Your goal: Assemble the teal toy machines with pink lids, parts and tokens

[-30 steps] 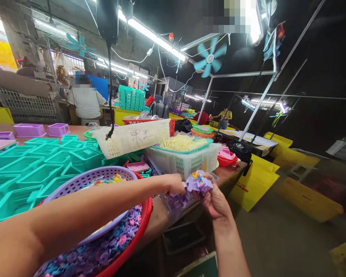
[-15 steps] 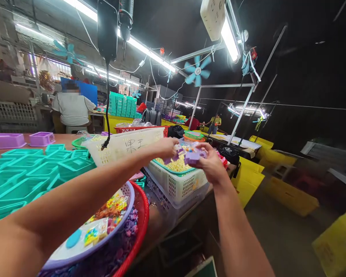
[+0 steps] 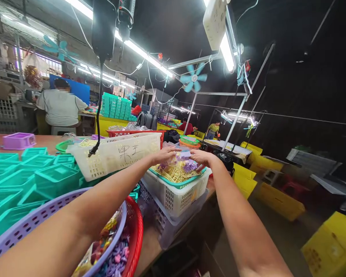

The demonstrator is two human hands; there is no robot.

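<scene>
My left hand (image 3: 165, 154) is stretched out, palm down, over a white basket (image 3: 175, 194) with a green rim. From the other side my right hand (image 3: 204, 158) reaches over the same basket, its fingers apart. Thin yellow sticks (image 3: 174, 174) fill the basket's top. On them lie purple plastic pieces (image 3: 190, 166), close under my right hand; more purple shows beneath my left fingers. A pale, partly clear purple item (image 3: 183, 155) sits between my fingertips, too small and blurred to name.
A cream basket with handwriting (image 3: 127, 152) leans at the left, beside turquoise baskets (image 3: 54, 179). Nearer, a lilac basket (image 3: 122, 219) sits inside a red one (image 3: 138, 234). A black cable (image 3: 99, 111) hangs in front. Two people (image 3: 62, 107) (image 3: 212, 130) are farther back.
My hands held purple pieces up above the basket; now they are lower and their fingers have loosened, with purple pieces lying on the sticks. The view has shifted slightly.
</scene>
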